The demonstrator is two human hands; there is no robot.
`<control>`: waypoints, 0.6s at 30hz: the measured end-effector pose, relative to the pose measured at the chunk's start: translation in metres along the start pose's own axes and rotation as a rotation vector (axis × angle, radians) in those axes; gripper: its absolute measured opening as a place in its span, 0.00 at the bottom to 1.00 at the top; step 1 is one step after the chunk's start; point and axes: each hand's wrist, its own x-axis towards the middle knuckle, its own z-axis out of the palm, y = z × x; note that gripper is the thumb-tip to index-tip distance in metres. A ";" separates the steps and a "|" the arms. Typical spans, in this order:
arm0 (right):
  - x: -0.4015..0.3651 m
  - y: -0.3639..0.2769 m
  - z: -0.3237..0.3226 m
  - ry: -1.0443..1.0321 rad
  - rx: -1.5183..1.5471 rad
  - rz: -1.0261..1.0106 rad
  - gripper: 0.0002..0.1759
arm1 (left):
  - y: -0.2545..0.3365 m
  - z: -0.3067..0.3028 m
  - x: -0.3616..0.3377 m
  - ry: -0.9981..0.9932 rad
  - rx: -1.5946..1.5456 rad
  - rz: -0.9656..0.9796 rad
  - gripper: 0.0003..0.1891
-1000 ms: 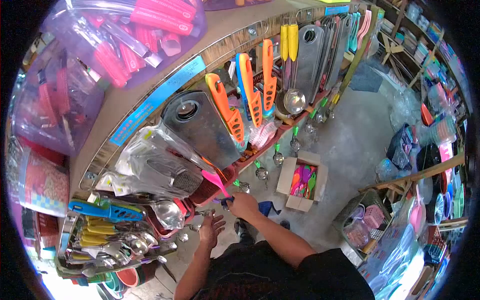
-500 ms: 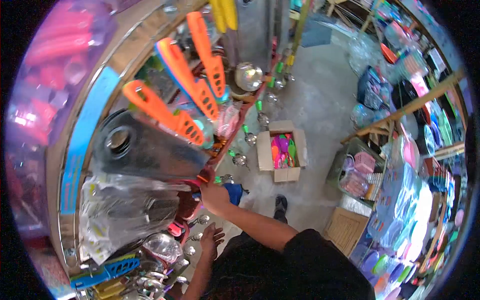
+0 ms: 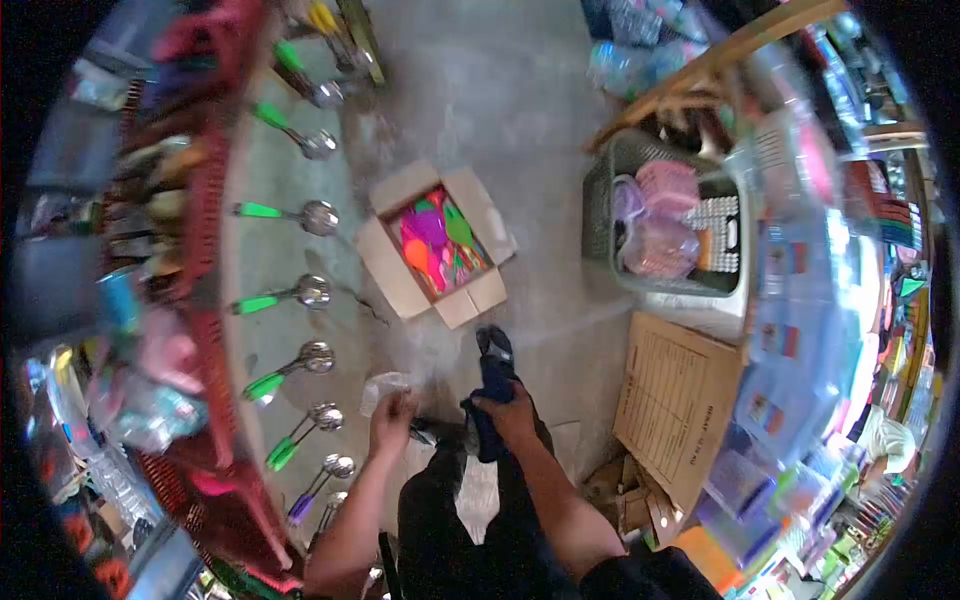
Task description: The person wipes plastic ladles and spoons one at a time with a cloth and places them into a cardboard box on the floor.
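Observation:
A dark navy cloth (image 3: 485,420) is gripped in my right hand (image 3: 512,412), low in front of my dark trousers. My left hand (image 3: 393,420) is raised apart from it on the left, fingers curled and smeared by motion; what it holds, if anything, does not show. Just behind that hand, a clear plastic piece (image 3: 383,388) overlaps it in this view. Ahead on the floor stands an open cardboard box (image 3: 385,268), flaps spread, with colourful plastic utensils (image 3: 430,235) inside.
Along the left, ladles with green handles (image 3: 318,217) hang in a row beside red baskets (image 3: 208,240). To the right are a dark green crate (image 3: 600,225) with pink containers and a flat cardboard carton (image 3: 672,400). A wooden beam (image 3: 720,50) slants above the crate.
My view has swung from the utensil rack down towards the floor. My right hand has drawn back from the rack edge with the navy cloth, and my left hand is now beside the plastic piece.

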 end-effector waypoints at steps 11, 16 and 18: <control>0.138 0.144 0.000 0.157 0.136 0.386 0.26 | -0.091 0.208 0.461 0.019 0.565 0.188 0.36; 0.164 0.086 -0.006 -0.001 -0.281 0.225 0.32 | -0.076 0.255 0.498 0.335 0.458 -0.044 0.30; 0.169 0.086 -0.008 -0.025 -0.296 0.269 0.32 | -0.065 0.270 0.504 0.474 0.409 -0.133 0.28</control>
